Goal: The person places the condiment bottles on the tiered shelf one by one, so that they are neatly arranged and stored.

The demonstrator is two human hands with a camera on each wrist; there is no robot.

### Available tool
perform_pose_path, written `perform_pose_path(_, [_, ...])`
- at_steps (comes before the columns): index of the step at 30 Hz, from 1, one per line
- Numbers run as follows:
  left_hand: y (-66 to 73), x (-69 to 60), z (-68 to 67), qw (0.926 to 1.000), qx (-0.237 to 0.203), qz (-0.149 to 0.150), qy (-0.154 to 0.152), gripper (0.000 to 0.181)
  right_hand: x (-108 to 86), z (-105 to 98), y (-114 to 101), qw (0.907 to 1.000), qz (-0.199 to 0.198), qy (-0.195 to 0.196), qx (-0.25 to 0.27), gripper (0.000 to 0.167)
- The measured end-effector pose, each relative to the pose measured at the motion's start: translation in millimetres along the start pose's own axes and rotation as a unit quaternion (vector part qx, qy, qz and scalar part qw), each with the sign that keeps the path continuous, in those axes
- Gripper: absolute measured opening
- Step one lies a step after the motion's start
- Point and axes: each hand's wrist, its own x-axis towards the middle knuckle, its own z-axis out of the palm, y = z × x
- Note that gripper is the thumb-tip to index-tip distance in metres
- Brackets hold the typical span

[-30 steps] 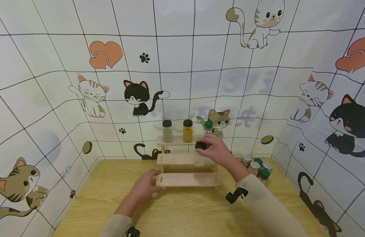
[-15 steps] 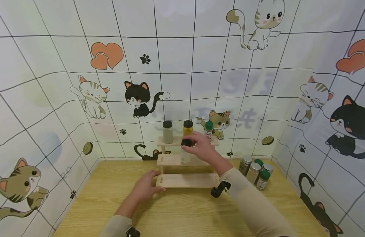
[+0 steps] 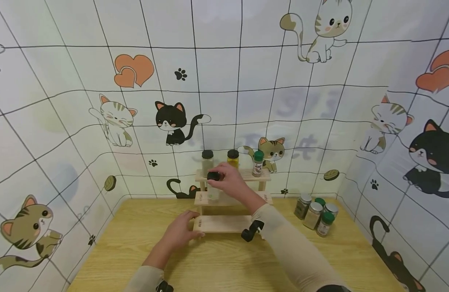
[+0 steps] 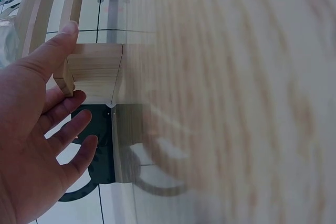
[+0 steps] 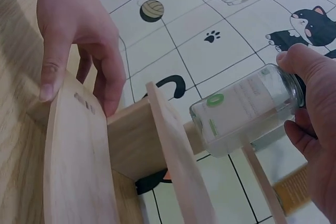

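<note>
In the head view a three-step wooden rack [image 3: 224, 224] stands on the table. My left hand [image 3: 178, 232] grips the left end of its lowest step; the left wrist view shows thumb and fingers of the hand [image 4: 39, 124] around the board's end [image 4: 64, 80]. By its black cap [image 3: 213, 176], my right hand [image 3: 229, 180] pinches a clear jar. In the right wrist view this labelled jar [image 5: 244, 111] is beside the middle step [image 5: 181, 166], held by the right hand [image 5: 317, 108]; whether its base touches the step I cannot tell.
On the top step stand a pale jar [image 3: 207, 162], a yellow jar [image 3: 233, 158] partly behind my right hand, and a green-capped jar [image 3: 258, 164]. Several jars [image 3: 313, 215] stand together on the table at the right. A patterned sheet [image 3: 217, 73] rises behind and beside the table.
My right hand has moved left along the middle step with the clear jar, from the right part to the left end. My left hand has stayed on the lowest step.
</note>
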Motion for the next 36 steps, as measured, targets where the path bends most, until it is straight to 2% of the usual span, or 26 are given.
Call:
perform_pose_path(4, [-1.3,0.4,1.2,1.0,0.001,0.0,0.002,0.069,5.3,12.8,-0.3,0.9999,-0.005,0.007,0.011,0.038])
perform_pose_path(12, [-4.3,0.7,3.1,1.0,0.001,-0.004,-0.001,0.07,10.6,31.0,6.8,0.9997,0.018,0.0,0.018,0.043])
perform_pose_path(22, [-6.3,1.7,4.1,1.0,-0.002,0.0,-0.002,0.072,7.5,36.7,7.6,0.9994,0.019,0.003,0.029,0.044])
perform_pose_path(31, [-5.9,3.1,2.7,0.9998,0.022,0.001,-0.003,0.07,6.6,41.3,11.3,0.999,0.022,0.012,0.036,0.044])
perform_pose_path(36, [-6.2,3.3,3.4,0.9997,0.023,0.012,-0.001,0.071,5.4,41.9,10.8,0.9987,0.022,0.016,0.042,0.044])
